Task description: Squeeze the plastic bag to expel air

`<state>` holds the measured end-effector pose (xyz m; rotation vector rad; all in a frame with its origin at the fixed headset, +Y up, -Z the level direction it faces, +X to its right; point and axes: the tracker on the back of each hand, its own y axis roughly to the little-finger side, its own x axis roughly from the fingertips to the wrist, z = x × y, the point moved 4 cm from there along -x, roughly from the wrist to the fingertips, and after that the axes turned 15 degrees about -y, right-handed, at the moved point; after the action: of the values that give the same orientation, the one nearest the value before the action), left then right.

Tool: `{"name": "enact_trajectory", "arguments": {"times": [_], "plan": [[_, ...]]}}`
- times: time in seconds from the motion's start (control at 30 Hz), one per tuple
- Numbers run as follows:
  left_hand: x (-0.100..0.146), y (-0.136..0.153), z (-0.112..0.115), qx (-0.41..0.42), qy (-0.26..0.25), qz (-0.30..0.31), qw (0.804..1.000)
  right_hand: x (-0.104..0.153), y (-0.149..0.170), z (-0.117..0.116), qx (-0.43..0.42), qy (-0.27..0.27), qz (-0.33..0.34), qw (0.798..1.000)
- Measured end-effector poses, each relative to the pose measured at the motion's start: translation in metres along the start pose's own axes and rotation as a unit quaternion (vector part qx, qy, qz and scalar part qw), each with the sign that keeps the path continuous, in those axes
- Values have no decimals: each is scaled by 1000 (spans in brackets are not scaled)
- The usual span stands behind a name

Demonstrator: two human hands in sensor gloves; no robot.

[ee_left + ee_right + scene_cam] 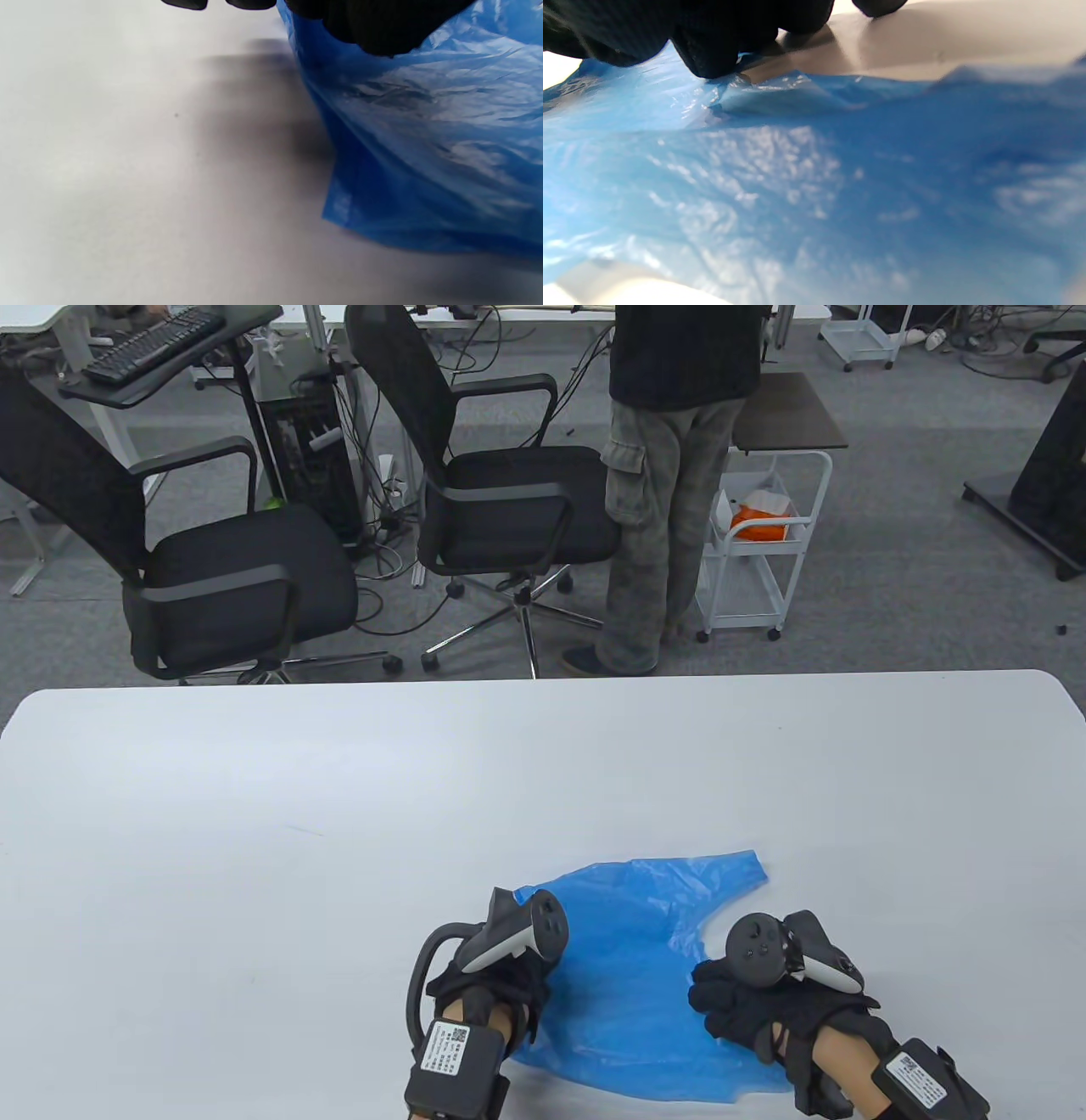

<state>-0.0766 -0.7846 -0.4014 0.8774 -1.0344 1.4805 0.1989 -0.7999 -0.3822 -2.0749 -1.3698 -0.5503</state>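
A blue plastic bag lies mostly flat and wrinkled on the white table near its front edge. My left hand rests on the bag's left edge. In the left wrist view one gloved finger presses on the bag, and the other fingertips hang over bare table. My right hand sits on the bag's right edge with its fingers curled down. In the right wrist view its fingertips press into a fold of the bag. Whether they pinch the film is hidden.
Beyond the table's far edge stand two black office chairs, a standing person and a white wheeled cart. The bag's handle end points towards the far right.
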Motion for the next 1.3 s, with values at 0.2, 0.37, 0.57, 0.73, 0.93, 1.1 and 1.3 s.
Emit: {"name": "enact_trajectory", "arguments": {"times": [0.2, 0.37, 0.57, 0.73, 0.93, 1.1, 1.3], "plan": [[-7, 12, 18, 74, 16, -14, 997, 2, 6, 1, -16, -13, -5, 1000], [-7, 14, 21, 100, 21, -15, 995, 6, 10, 5, -13, -17, -8, 1000], [-8, 16, 21, 118, 26, -15, 993, 14, -36, 34, 19, 78, 82, 993], [-8, 18, 22, 134, 25, -15, 991, -14, -88, 43, 63, 39, 74, 995], [-7, 20, 23, 141, 26, -15, 989, -61, -123, 41, 73, 6, 60, 995], [-7, 21, 23, 148, 26, -15, 989, -82, -126, 31, 71, -3, 54, 996], [-7, 22, 22, 157, 25, -18, 987, -79, -106, 26, 85, 3, 49, 995]]}}
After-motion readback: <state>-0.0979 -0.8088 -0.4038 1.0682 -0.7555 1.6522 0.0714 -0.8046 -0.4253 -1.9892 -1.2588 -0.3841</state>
